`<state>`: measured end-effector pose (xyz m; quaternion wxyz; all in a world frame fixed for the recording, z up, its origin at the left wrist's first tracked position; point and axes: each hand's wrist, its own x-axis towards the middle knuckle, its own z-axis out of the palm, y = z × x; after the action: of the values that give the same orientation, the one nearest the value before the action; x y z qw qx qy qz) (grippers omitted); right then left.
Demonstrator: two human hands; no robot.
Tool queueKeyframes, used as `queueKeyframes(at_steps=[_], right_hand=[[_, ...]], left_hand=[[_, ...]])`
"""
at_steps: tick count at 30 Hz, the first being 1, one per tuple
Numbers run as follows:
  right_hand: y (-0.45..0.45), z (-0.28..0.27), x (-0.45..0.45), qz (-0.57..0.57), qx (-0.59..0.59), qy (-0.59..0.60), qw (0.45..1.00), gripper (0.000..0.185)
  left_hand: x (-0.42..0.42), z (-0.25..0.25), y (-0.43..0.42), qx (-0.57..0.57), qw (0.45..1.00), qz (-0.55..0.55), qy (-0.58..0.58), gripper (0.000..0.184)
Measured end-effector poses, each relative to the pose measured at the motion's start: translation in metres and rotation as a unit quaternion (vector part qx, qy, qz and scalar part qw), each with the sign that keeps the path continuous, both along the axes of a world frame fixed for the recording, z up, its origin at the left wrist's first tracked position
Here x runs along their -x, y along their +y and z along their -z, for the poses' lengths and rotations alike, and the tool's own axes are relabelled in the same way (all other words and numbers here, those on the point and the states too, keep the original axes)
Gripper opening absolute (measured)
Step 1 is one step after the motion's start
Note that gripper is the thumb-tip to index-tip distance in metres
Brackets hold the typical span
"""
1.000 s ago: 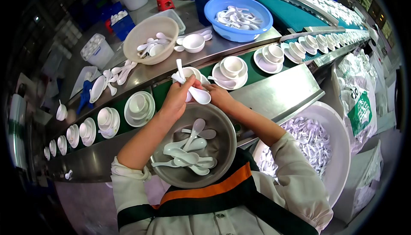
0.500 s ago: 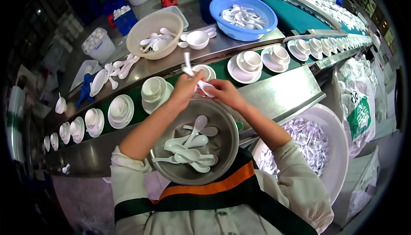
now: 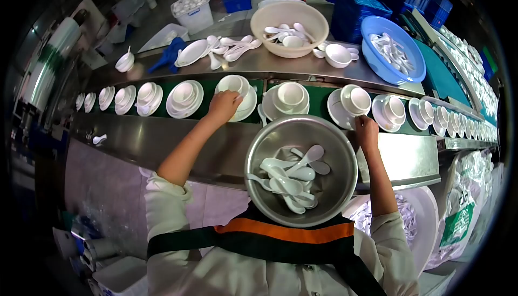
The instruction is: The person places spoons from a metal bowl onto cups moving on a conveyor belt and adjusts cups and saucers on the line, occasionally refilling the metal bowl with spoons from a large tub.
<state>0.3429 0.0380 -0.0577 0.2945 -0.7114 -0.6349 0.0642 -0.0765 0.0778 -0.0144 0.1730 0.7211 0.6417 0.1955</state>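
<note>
My left hand [image 3: 224, 107] reaches over a white plate [image 3: 247, 107] that carries a bowl [image 3: 232, 84]. Its fingers are curled by the bowl's near side; what they hold, if anything, is hidden. My right hand [image 3: 367, 128] is closed at the near rim of another plate [image 3: 336, 108] bearing a bowl and cup [image 3: 357, 100], and its fingertips' contents cannot be made out. Between the hands stands another stacked set [image 3: 291, 97], with a white spoon [image 3: 262, 113] at its left. Close to my body, a steel basin [image 3: 342, 199] holds several white spoons [image 3: 286, 185].
Stacked dish sets [image 3: 184, 97] line the green belt [image 3: 318, 92]. On the ledge behind are a cream basin [image 3: 288, 15] and a blue basin [image 3: 372, 61] with spoons, plus loose spoons [image 3: 237, 48]. A large tub [image 3: 426, 226] of wrapped spoons stands at lower right.
My hands were together above the steel basin with white spoons; now they are apart, each at a different dish set. The view has swung left, shifting the scene rightward.
</note>
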Motion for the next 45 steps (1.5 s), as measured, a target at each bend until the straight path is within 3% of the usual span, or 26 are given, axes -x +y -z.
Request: queueKeyframes(at_steps=[2, 6, 11, 14, 17, 19, 21, 23, 25, 27, 28, 31, 33, 34, 35, 36, 37, 40, 43, 45], right_hand=[[0.006, 0.004, 0.007, -0.022, -0.018, -0.007, 1.0, 0.03], [0.008, -0.014, 0.023, -0.009, 0.046, -0.079, 0.996, 0.026], [0.003, -0.029, 0.03, -0.066, 0.019, -0.085, 0.994, 0.028], [0.0, -0.045, 0.035, -0.125, 0.124, 0.085, 0.981, 0.026], [-0.008, -0.057, 0.04, -0.168, 0.087, 0.133, 0.973, 0.025], [-0.012, -0.063, 0.036, -0.177, 0.09, 0.146, 0.969, 0.025], [-0.018, -0.071, 0.035, -0.182, 0.074, 0.151, 0.969, 0.024], [-0.024, -0.082, 0.036, -0.181, 0.07, 0.157, 0.968, 0.024], [-0.027, -0.092, 0.039, -0.206, 0.081, 0.158, 0.962, 0.023], [-0.03, -0.098, 0.046, -0.229, 0.088, 0.167, 0.955, 0.023], [-0.032, -0.102, 0.05, -0.248, 0.092, 0.175, 0.949, 0.022], [-0.052, -0.124, 0.059, -0.292, 0.049, 0.13, 0.946, 0.025], [-0.071, -0.131, 0.068, -0.32, 0.039, 0.088, 0.943, 0.029], [-0.079, -0.138, 0.074, -0.396, -0.03, -0.06, 0.916, 0.042], [-0.085, -0.128, 0.079, -0.431, -0.001, -0.1, 0.897, 0.054], [-0.089, -0.116, 0.082, -0.467, 0.014, -0.176, 0.867, 0.062], [-0.092, -0.103, 0.085, -0.46, 0.02, -0.176, 0.87, 0.062], [-0.091, -0.074, 0.092, -0.475, 0.067, -0.205, 0.853, 0.052], [-0.092, -0.069, 0.086, -0.465, 0.143, -0.301, 0.82, 0.036], [-0.093, -0.086, 0.072, -0.511, 0.036, -0.203, 0.834, 0.024]], left_hand=[[0.015, 0.011, -0.009, -0.224, 0.953, 0.074, 0.192, 0.018], [0.041, 0.022, -0.008, -0.246, 0.927, 0.049, 0.279, 0.024], [0.083, 0.023, -0.015, -0.221, 0.93, -0.008, 0.292, 0.034], [0.095, 0.017, -0.023, -0.224, 0.946, -0.011, 0.233, 0.036], [0.105, 0.019, -0.027, -0.254, 0.935, -0.043, 0.242, 0.038], [0.108, 0.012, -0.03, -0.236, 0.916, -0.153, 0.285, 0.042], [0.111, 0.007, -0.036, -0.222, 0.908, -0.179, 0.308, 0.041], [0.11, 0.005, -0.042, -0.258, 0.924, -0.157, 0.236, 0.033], [0.099, 0.003, -0.046, -0.056, 0.974, -0.133, 0.177, 0.043], [0.101, 0.003, -0.044, 0.056, 0.976, -0.125, 0.167, 0.031], [0.109, 0.008, -0.039, 0.062, 0.961, -0.19, 0.188, 0.027], [0.146, -0.004, -0.035, 0.079, 0.92, -0.3, 0.24, 0.023], [0.163, -0.019, -0.047, -0.006, 0.923, -0.308, 0.232, 0.021], [0.158, -0.029, -0.056, -0.053, 0.934, -0.297, 0.19, 0.019], [0.152, -0.036, -0.059, -0.099, 0.943, -0.283, 0.147, 0.019], [0.148, -0.022, -0.052, -0.134, 0.967, -0.214, -0.034, 0.016], [0.118, -0.024, -0.052, -0.074, 0.966, -0.156, -0.191, 0.013], [0.005, -0.033, -0.051, 0.093, 0.942, -0.077, -0.313, 0.019], [-0.057, 0.015, -0.022, 0.101, 0.942, 0.001, -0.321, 0.017], [-0.074, 0.051, 0.0, -0.023, 0.98, -0.015, -0.195, 0.017]])
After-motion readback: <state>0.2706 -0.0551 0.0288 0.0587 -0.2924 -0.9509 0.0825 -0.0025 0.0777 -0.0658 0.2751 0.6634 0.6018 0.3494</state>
